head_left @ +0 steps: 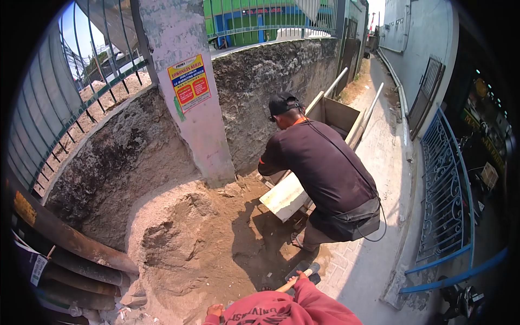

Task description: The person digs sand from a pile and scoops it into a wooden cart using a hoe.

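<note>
At the bottom of the head view, my right hand point(299, 278) is closed round a pale wooden handle point(286, 286) near its upper end. My left hand point(215, 310) shows at the bottom edge by the red sleeve, its fingers curled; what it holds, if anything, is hidden. In front of me lies a heap of sand point(179, 233), with darker, damp-looking sand to its right. A person in a dark shirt and cap point(325, 162) bends over a wooden cart point(338, 116), whose pale board point(285, 196) slopes toward the sand. The person's hands are hidden.
A pink pillar with a poster point(189, 108) and a rough wall point(254, 76) stand behind the sand. Large pipes point(81, 241) lie at the left. A paved alley point(379, 189) runs along the right, beside a blue metal railing point(447, 189).
</note>
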Tool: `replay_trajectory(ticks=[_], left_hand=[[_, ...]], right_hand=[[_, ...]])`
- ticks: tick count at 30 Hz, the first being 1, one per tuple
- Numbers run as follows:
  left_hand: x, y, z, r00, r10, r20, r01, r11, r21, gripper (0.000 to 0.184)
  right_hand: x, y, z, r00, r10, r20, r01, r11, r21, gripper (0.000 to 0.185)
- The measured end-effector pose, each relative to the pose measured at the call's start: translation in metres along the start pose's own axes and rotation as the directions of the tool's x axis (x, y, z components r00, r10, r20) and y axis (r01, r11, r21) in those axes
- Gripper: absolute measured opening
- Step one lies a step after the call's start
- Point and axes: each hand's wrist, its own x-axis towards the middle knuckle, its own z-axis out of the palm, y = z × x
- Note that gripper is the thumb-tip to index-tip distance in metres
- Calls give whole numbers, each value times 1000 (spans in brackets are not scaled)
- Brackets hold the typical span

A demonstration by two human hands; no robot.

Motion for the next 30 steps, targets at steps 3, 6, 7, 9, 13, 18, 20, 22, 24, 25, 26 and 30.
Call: replay_trajectory(ticks=[3,6,7,9,13,18,20,22,24,25,26,30], left_hand=[[0,1,-1,1000,10,-6,-10,1000,15,28],[-3,3,-1,1000,19,-8,-19,999,28,28],[-5,4,-2,999,31,-9,-30,998,46,28],[-5,3,-3,1000,24,-5,-24,1000,12,27],[-10,7,-2,1000,18,-7,-18,1000,-5,27],[-10,7,-1,1000,15,-15,-15,1000,-15,27],[-7,5,0,1000,17,-14,-18,999,-29,26],[-4,3,0,1000,-11,-21,10,999,-35,27],[-5,6,-1,999,36,-12,-36,999,15,28],[-5,7,-1,997,79,-4,-78,995,66,28],[7,-2,-4,997,81,0,-81,995,65,28],[42,-37,-13,991,134,10,-134,978,158,30]], right_hand=[[3,0,4,998,62,18,-62,998,16,28],[2,1,5,1000,1,-1,-1,1000,0,29],[3,2,6,1000,6,7,-6,1000,-1,28],[-3,3,7,1000,14,15,-14,1000,-3,27],[5,3,8,999,8,40,-7,1000,-14,24],[15,1,6,998,4,62,-3,1000,-28,24],[15,1,7,999,31,44,-30,999,-21,24],[9,1,6,999,15,34,-14,1000,-22,25],[9,-1,8,1000,-8,26,8,1000,-21,26],[8,0,6,1000,12,11,-12,1000,-14,26],[8,-1,6,1000,31,-5,-31,999,-7,27],[-8,0,3,999,-8,39,9,1000,-18,27]])
